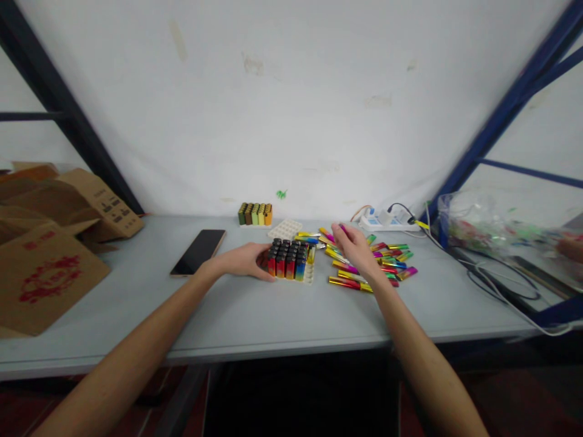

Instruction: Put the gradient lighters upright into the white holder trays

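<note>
Upright black-topped lighters (286, 260), coloured red to blue, stand in rows in a white tray (310, 276) whose right-hand holes show. My left hand (248, 261) curves round the left side of this block, thumb at the front and fingers behind. Over the pile of loose shiny lighters (350, 283) to the right, my right hand (354, 241) is closed in a pinch. A bit of magenta shows at its fingertips, apparently the end of a lighter mostly hidden by the fingers.
Behind stand a second block of green-to-orange lighters (255, 214) and a white holed tray (285, 229). A phone (198, 252) lies left, near cardboard boxes (50, 273). A power strip (387, 220), cables and a plastic bag (473, 221) are right. Another person's hand (571, 249) shows far right.
</note>
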{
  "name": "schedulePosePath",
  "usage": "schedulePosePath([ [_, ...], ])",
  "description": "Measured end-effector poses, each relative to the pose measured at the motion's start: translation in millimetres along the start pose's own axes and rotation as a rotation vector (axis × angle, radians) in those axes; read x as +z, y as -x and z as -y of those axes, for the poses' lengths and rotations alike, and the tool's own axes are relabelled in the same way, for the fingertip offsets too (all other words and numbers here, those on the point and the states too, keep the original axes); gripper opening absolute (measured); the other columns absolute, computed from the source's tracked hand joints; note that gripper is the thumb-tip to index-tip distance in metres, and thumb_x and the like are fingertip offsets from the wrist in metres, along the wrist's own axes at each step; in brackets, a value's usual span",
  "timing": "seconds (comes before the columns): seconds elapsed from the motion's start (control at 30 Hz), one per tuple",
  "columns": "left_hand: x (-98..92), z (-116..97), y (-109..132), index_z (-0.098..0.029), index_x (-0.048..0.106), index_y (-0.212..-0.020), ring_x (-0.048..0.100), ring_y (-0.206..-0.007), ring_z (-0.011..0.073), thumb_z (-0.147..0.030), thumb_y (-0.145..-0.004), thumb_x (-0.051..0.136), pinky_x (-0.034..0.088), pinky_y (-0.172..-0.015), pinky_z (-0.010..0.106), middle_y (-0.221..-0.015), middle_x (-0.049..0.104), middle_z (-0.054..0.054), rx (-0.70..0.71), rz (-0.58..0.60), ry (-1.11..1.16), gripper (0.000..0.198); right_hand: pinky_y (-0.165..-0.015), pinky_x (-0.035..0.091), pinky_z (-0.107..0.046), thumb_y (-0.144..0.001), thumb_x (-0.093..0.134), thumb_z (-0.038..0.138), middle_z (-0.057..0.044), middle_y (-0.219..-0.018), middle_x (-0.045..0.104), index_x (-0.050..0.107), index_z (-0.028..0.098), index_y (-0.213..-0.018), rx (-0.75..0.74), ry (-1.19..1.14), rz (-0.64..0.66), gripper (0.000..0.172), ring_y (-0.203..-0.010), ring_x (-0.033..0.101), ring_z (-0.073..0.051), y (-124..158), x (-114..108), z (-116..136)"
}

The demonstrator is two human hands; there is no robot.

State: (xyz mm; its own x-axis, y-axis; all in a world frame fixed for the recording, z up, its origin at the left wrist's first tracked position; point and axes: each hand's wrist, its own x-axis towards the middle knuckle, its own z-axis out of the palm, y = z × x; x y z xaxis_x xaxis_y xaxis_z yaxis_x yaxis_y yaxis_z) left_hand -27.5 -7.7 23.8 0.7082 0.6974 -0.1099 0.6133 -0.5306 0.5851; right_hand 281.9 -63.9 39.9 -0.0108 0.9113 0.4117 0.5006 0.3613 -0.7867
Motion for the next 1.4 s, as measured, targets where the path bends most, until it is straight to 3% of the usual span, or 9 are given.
schedulePosePath([
  [0.13,0.1,1,-1,-0.017,0.063,-0.117,0.063,-0.084,0.0236,-0.065,-0.068,0.08,0.045,-0.07,0.028,-0.101,0.072,0.006,-0.005,-0.002,-0.03,0.071,-0.054,0.021,-0.028,-0.091,0.049,0.051,0.004,-0.057,0.031,0.035,0.023,-0.061,0.078,0.206,-0.06,0.043,-0.057,0.033,-0.012,-1,2,-1],
  [0.27,-0.6,0,-1,-0.017,0.063,-0.116,0.062,-0.083,0.0237,-0.067,-0.068,0.079,0.044,-0.068,0.028,-0.099,0.072,0.006,-0.006,-0.009,-0.055,0.072,-0.055,0.021,-0.028,-0.089,0.048,0.041,0.005,-0.054,0.034,0.038,0.022,-0.06,0.069,0.263,-0.023,0.036,-0.055,0.035,-0.012,0,6,-1],
  [0.5,0.7,3,-2,-0.018,0.062,-0.118,0.064,-0.085,0.0238,-0.066,-0.069,0.079,0.045,-0.069,0.028,-0.102,0.072,0.006,0.011,0.001,-0.022,0.071,-0.055,0.023,-0.027,-0.093,0.049,0.041,0.005,-0.053,0.038,0.041,0.022,-0.061,0.07,0.305,0.057,0.039,-0.055,0.038,-0.012,3,7,2],
  [0.67,1.5,4,-2,-0.018,0.062,-0.121,0.065,-0.087,0.0245,-0.065,-0.07,0.08,0.047,-0.071,0.028,-0.106,0.073,0.007,0.014,0.007,0.001,0.072,-0.06,0.03,-0.026,-0.098,0.049,0.057,0.004,-0.064,0.051,0.05,0.021,-0.076,-0.012,0.295,0.065,0.042,-0.063,0.047,-0.014,2,5,-1],
  [0.8,1.3,3,-2,-0.017,0.062,-0.121,0.065,-0.089,0.0244,-0.064,-0.069,0.08,0.047,-0.072,0.028,-0.108,0.073,0.007,0.015,0.005,0.014,0.072,-0.067,0.039,-0.027,-0.103,0.043,0.053,0.0,-0.077,0.061,0.055,0.021,-0.085,-0.097,0.271,0.147,0.038,-0.073,0.055,-0.017,-2,1,-6],
  [0.9,1.2,1,-1,-0.017,0.063,-0.12,0.065,-0.088,0.0242,-0.063,-0.068,0.081,0.047,-0.072,0.028,-0.106,0.073,0.007,0.006,0.002,0.023,0.072,-0.074,0.042,-0.029,-0.103,0.047,0.052,-0.004,-0.083,0.063,0.055,0.021,-0.078,-0.21,0.321,0.169,0.04,-0.083,0.058,-0.019,-4,-4,-6],
  [1.03,1.5,2,-1,-0.017,0.063,-0.121,0.065,-0.089,0.0246,-0.061,-0.068,0.081,0.047,-0.072,0.029,-0.107,0.073,0.007,0.015,0.005,0.04,0.072,-0.064,0.039,-0.028,-0.102,0.05,0.055,-0.001,-0.071,0.062,0.059,0.02,-0.074,-0.204,0.363,0.244,0.045,-0.066,0.054,-0.016,-1,-11,-1],
  [1.17,2.0,4,-2,-0.017,0.063,-0.12,0.065,-0.088,0.0243,-0.062,-0.068,0.081,0.047,-0.072,0.028,-0.107,0.073,0.007,0.01,-0.005,0.021,0.071,-0.06,0.042,-0.026,-0.098,0.058,0.053,0.0,-0.073,0.071,0.067,0.02,-0.089,-0.151,0.191,0.445,0.035,-0.063,0.062,-0.016,4,-12,8],
  [1.4,1.8,3,-1,-0.017,0.063,-0.119,0.064,-0.086,0.0245,-0.065,-0.068,0.081,0.046,-0.07,0.028,-0.102,0.073,0.006,0.006,-0.01,-0.011,0.072,-0.062,0.049,-0.027,-0.092,0.071,0.035,-0.001,-0.074,0.074,0.063,0.02,-0.093,-0.149,0.278,0.386,0.017,-0.067,0.069,-0.018,3,1,8],
])
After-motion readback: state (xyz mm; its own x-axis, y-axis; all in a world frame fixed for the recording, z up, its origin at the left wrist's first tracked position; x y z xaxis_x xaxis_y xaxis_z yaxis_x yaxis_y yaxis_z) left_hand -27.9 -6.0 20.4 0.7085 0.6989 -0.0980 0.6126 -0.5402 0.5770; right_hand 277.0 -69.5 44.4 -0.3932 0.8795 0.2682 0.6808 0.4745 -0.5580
